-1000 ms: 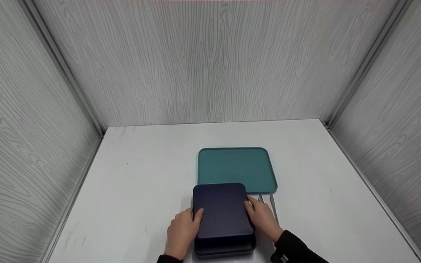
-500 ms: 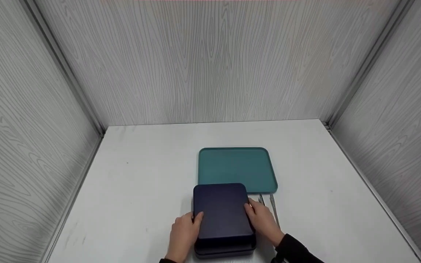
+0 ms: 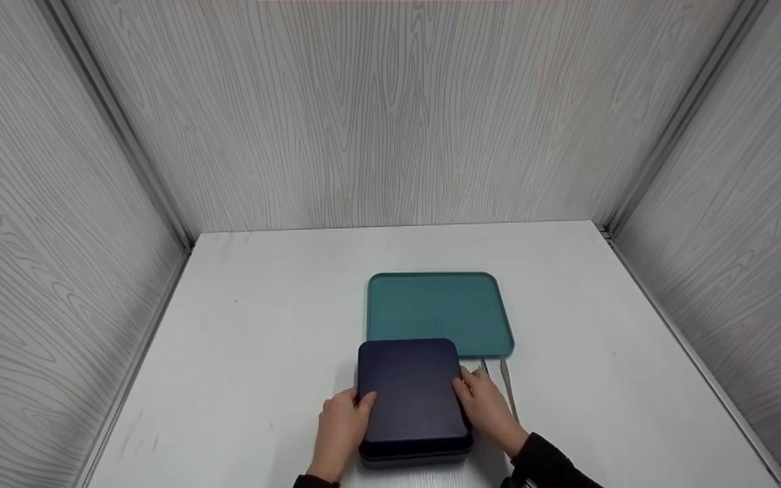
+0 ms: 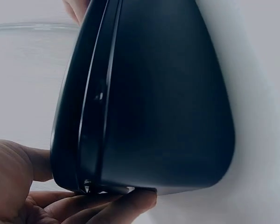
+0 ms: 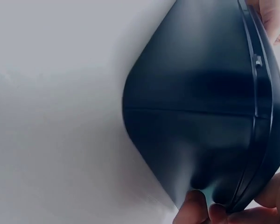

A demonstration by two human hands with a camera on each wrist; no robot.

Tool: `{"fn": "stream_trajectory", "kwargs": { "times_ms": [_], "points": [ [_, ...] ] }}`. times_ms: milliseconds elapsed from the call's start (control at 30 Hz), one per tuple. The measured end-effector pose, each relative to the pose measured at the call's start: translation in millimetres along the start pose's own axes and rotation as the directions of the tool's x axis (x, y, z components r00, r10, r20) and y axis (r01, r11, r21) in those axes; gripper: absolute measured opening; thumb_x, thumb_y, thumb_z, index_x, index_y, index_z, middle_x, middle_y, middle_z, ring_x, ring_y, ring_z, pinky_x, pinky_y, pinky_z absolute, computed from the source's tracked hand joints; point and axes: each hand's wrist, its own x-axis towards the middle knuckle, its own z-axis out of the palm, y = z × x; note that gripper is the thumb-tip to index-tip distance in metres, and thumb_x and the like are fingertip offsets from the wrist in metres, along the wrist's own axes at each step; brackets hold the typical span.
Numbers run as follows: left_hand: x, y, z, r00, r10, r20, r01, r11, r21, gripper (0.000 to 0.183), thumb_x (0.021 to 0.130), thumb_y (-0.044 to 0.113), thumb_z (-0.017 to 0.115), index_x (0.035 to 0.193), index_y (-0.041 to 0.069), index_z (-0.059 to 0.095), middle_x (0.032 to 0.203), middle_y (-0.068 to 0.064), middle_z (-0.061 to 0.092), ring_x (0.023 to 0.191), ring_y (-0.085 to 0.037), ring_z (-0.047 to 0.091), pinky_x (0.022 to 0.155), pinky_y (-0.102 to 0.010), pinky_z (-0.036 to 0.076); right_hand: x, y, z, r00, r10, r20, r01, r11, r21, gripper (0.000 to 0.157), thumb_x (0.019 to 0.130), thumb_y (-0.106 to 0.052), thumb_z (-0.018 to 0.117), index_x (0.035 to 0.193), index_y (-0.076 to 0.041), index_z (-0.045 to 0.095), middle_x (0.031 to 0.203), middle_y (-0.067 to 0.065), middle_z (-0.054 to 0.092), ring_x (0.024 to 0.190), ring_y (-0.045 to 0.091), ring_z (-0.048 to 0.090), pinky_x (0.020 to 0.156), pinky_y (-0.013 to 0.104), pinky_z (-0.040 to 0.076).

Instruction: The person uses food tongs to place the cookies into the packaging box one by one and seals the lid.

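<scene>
A dark navy lidded box [image 3: 412,390] stands at the front middle of the white table, its lid lying over the base. My left hand [image 3: 341,428] grips its left side, thumb on top of the lid and fingers along the wall. On the opposite side my right hand [image 3: 491,412] grips the lid's edge with thumb and fingers. In the left wrist view only a thin seam runs between the lid and the box wall [image 4: 163,102]. The right wrist view shows the fingertips [image 5: 193,205] against the side wall. The box's contents are hidden.
A teal rectangular tray [image 3: 441,308] lies just behind the box, its near left corner hidden. Beside my right hand lie two slim metal utensils, one with a visible patterned handle [image 3: 507,383]. Grey wood-grain panels [image 3: 390,115] enclose the table's back and sides.
The near side of the lid has come down onto the base; the dark gap seen there earlier has closed. Both hands stay on the box, the left slightly shifted.
</scene>
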Motion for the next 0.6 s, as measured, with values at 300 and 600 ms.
{"fn": "stream_trajectory", "kwargs": {
  "times_ms": [300, 600],
  "points": [
    [2.0, -1.6, -1.1, 1.000, -0.009, 0.021, 0.010, 0.999, -0.048, 0.039, 0.098, 0.023, 0.070, 0.120, -0.009, 0.069, 0.114, -0.022, 0.073, 0.105, -0.033, 0.071, 0.086, -0.046, 0.056, -3.5, 1.7, -1.7, 0.999, -0.029, 0.034, 0.027, 0.998, 0.065, 0.047, 0.109, -0.017, 0.049, 0.147, 0.010, 0.047, 0.104, 0.011, 0.049, 0.087, 0.020, 0.044, 0.079, 0.037, 0.040],
    [1.1, -0.4, -2.8, 0.998, -0.029, 0.052, 0.035, 0.993, -0.109, 0.048, 0.096, 0.017, 0.071, 0.131, -0.014, 0.060, 0.129, -0.027, 0.066, 0.123, -0.039, 0.063, 0.100, -0.048, 0.052, -7.8, 3.7, -4.5, 0.992, 0.024, 0.121, -0.046, 0.983, 0.180, 0.054, 0.110, -0.019, 0.047, 0.152, 0.012, 0.035, 0.135, 0.025, 0.050, 0.126, 0.037, 0.051, 0.104, 0.056, 0.040]
  ]
}}
